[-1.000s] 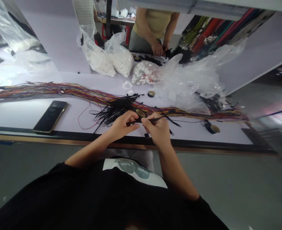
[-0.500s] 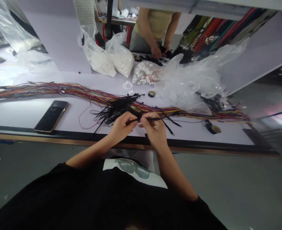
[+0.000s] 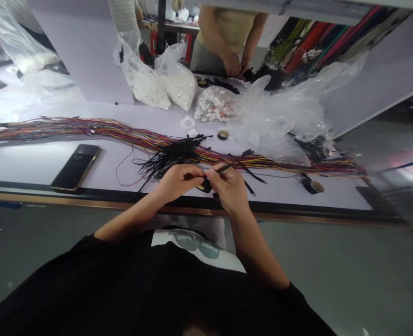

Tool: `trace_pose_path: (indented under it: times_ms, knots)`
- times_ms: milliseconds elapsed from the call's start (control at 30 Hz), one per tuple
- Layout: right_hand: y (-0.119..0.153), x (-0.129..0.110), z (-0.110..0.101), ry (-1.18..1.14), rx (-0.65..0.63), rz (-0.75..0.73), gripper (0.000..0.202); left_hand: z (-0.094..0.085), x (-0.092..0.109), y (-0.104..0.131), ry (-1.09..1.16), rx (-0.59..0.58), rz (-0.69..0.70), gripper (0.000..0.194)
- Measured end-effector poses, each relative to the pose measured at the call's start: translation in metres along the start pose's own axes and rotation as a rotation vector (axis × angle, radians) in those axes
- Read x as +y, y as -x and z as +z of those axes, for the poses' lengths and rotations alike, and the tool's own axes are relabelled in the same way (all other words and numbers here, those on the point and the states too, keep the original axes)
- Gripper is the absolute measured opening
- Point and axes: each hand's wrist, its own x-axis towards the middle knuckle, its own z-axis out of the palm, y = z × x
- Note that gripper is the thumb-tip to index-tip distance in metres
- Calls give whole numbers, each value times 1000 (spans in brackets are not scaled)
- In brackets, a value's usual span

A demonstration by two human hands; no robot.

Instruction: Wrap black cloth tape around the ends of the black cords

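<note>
Both my hands meet just over the table's front edge, fingers closed in pinches. My left hand [image 3: 180,183] grips at a small roll of black tape [image 3: 204,186], which hangs between the hands; its fingers partly cover the roll. Between thumb and fingers my right hand [image 3: 230,186] pinches a thin black cable [image 3: 224,168], whose end sticks out up and right. The exact join of tape and cable is hidden by fingertips. Just behind lies a heap of looped black cables [image 3: 173,156], and more black cables with ring ends [image 3: 250,175] lie right of my right hand.
A long bundle of coloured wires [image 3: 122,130] crosses the table. A phone [image 3: 76,167] lies at left. Tape rolls [image 3: 223,135] [image 3: 313,186] sit behind and at right. Plastic bags of white parts [image 3: 178,84] stand at the back. A co-worker's hands [image 3: 235,65] work beyond the opening.
The tape roll has swung from above the fingers to below them, toward me. The cable in my right hand now angles more upward.
</note>
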Motion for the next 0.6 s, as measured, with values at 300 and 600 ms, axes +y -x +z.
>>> trace_pose_path:
  times_ms: [300, 600]
  knots:
    - [1, -7, 5, -146, -122, 95, 31, 7, -3, 3, -278, 189, 65, 7]
    - [5, -8, 6, 265, -15, 26, 19, 19, -12, 7, -149, 300, 95, 9]
